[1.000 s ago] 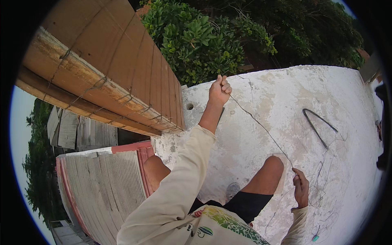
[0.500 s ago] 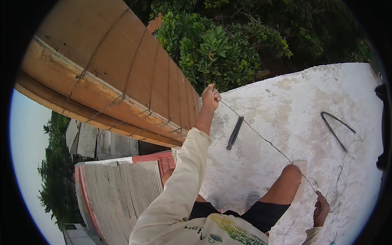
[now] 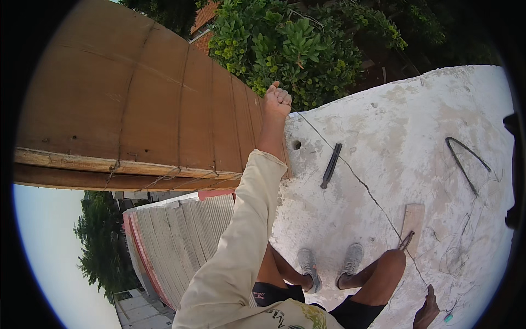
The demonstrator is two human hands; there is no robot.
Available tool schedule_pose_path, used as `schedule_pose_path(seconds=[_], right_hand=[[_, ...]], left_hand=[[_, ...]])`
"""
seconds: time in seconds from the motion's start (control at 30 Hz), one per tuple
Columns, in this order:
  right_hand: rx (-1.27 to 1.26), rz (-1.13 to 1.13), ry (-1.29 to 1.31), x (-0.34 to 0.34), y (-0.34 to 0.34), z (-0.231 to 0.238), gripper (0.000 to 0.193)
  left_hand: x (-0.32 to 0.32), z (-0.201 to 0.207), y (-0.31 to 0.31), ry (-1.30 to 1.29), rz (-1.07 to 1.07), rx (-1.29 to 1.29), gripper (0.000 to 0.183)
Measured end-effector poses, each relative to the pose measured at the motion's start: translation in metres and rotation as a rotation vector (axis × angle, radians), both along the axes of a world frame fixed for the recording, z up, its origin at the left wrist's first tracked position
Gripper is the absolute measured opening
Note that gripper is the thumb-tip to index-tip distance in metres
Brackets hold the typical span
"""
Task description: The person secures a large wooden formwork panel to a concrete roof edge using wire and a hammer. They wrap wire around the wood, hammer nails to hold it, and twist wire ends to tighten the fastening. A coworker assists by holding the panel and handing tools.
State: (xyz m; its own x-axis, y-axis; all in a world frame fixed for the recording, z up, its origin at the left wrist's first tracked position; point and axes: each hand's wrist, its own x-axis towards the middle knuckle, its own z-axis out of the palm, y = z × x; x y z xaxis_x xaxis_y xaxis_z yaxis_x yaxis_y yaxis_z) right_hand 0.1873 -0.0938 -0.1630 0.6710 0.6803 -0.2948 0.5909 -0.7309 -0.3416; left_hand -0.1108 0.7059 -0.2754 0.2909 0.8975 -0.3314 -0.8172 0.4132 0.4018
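Observation:
A long thin dark wire (image 3: 361,183), kinked in places, runs taut across the white slab. My left hand (image 3: 278,100), raised beside the brown panel, is closed in a fist around its far end. At the lower right my right hand (image 3: 427,310) holds the near end, pinched at the fingers. The wire passes over a slim black tool (image 3: 331,166) lying on the slab; its exact kind I cannot tell. By my right knee the wire passes a small dark metal loop (image 3: 406,240) at the edge of a tan board piece (image 3: 414,216).
A tall brown panel structure (image 3: 159,98) bound with wires stands on the left. On the right lie a bent black rod (image 3: 468,164) and loose wire strands (image 3: 455,247). Leafy branches (image 3: 290,49) lie beyond the slab's far edge; a corrugated roof (image 3: 181,241) is below left.
The view has shifted, showing more of my shoes and the board piece. My left hand has gone up and slightly left, my right hand lower; both still hold the wire.

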Motion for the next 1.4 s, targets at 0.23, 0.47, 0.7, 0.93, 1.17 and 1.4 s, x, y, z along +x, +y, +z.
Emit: schedule_pose_path(seconds=[0.23,0.47,0.7,0.93,1.17,1.4], right_hand=[[-0.095,-0.139,0.199,-0.011,-0.02,0.089,0.031],[0.037,-0.11,0.278,-0.04,-0.107,0.126,0.034],[-0.269,-0.336,0.208,-0.049,-0.166,0.206,0.025],[0.042,-0.324,0.087,-0.051,-0.207,0.291,0.027],[-0.089,-0.283,-0.065,-0.034,-0.23,0.341,0.028],[-0.007,-0.254,-0.011,-0.008,-0.232,0.322,0.015]], left_hand=[[0.012,0.077,-0.002,0.039,-0.04,0.082,0.012],[-0.022,0.135,-0.031,0.053,-0.147,0.088,0.016],[0.0,0.247,-0.07,0.055,-0.184,0.183,0.025],[0.031,0.417,-0.11,-0.092,-0.228,0.209,0.05],[0.044,0.541,-0.104,-0.019,-0.157,0.229,0.019],[0.048,0.602,-0.097,0.008,-0.129,0.384,0.016]])
